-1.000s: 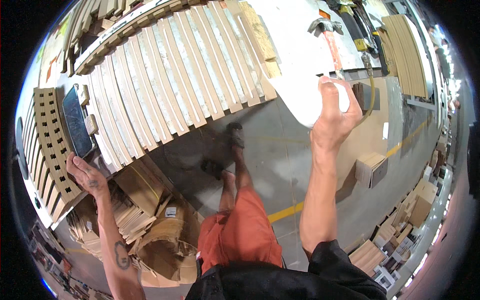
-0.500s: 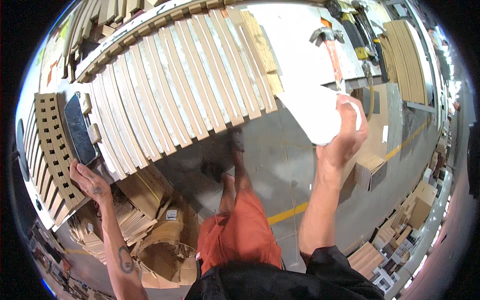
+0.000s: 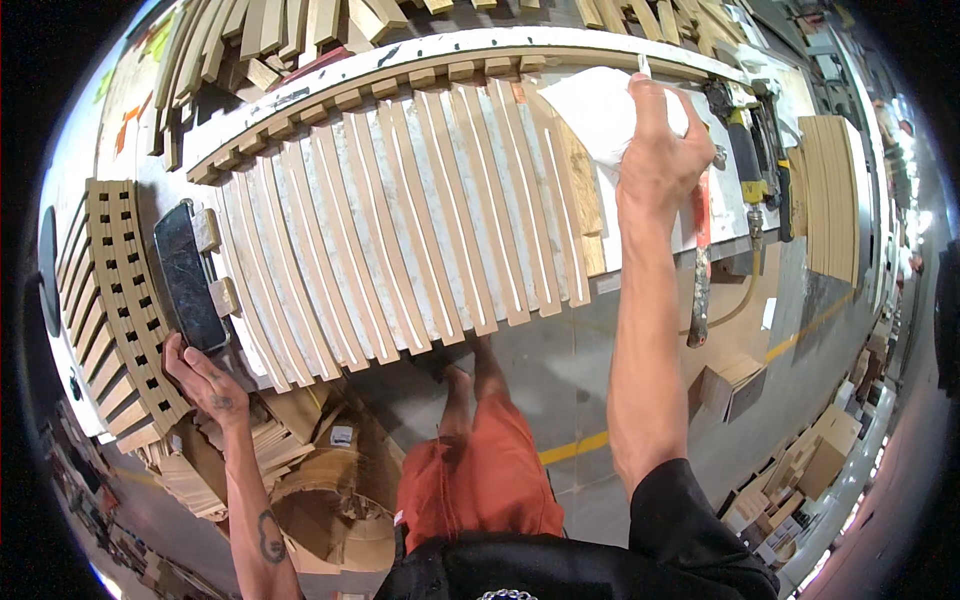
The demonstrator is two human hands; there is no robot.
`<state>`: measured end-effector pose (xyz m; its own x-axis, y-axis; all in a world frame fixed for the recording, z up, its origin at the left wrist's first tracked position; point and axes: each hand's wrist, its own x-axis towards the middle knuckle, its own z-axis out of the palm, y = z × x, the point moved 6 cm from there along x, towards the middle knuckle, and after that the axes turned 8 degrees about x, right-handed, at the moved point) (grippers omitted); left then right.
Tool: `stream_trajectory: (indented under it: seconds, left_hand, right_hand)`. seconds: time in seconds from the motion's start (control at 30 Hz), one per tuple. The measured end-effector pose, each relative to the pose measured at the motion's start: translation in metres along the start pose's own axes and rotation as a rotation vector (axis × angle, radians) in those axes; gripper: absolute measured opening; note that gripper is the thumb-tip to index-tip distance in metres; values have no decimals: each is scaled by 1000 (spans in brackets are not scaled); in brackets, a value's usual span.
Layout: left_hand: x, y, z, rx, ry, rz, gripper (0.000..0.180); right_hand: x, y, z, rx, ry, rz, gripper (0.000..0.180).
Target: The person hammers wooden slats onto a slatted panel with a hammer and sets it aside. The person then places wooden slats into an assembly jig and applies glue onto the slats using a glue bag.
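A white squeeze bottle point(image 3: 590, 108) is held tilted in my right hand point(image 3: 665, 140), above the far right end of a row of wooden strips point(image 3: 425, 220). Its narrow tip shows beside my index finger. Thin white lines, like glue, run along the strips. My left hand point(image 3: 208, 385) rests at the bench's near left with its fingers stretched out. They lie between a stack of slotted wooden strips point(image 3: 130, 260) and the lower end of a dark, phone-like slab point(image 3: 188, 275). Small wooden blocks point(image 3: 224, 297) sit beside that slab.
Loose wood pieces point(image 3: 290, 30) are piled behind a white rail point(image 3: 480, 42). Right of my right hand lie a hammer with a red handle point(image 3: 701, 215), a yellow-and-black air tool point(image 3: 742, 165) and stacked boards point(image 3: 832, 200). Cardboard point(image 3: 330, 500) stands below the bench.
My right hand has carried the bottle up and left, from beyond the bench's near edge to over the strips' far end. My left hand stays by the slotted stack; the view has shifted.
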<state>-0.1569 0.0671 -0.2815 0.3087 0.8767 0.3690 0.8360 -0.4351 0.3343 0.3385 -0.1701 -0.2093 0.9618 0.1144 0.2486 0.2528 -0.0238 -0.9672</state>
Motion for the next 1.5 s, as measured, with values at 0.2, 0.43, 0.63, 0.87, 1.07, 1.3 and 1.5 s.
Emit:
stream_trajectory:
  seconds: [0.2, 0.43, 0.63, 0.87, 1.07, 1.3, 1.5]
  left_hand:
    - [0, 0, 0, 18, -12, -15, 46]
    - [-1, 2, -1, 41, -17, -23, 45]
    - [-2, 2, 0, 45, -13, -19, 46]
    - [-1, 8, -2, 45, -5, -36, 48]
    - [-1, 4, -3, 26, -12, -14, 45]
    - [0, 7, -1, -6, -36, -9, 43]
    - [3, 7, -2, -42, -50, -62, 45]
  right_hand:
    - [6, 5, 5, -13, 0, 19, 29]
    - [-2, -1, -3, -49, -4, -4, 31]
    - [-8, -3, -12, -50, -28, -18, 30]
    - [-10, -4, -17, -97, -43, 1, 29]
    - [-3, -11, -23, 110, -34, 177, 27]
    - [18, -23, -46, 407, 6, 400, 31]
    - [-11, -38, -50, 1633, -394, 774, 51]
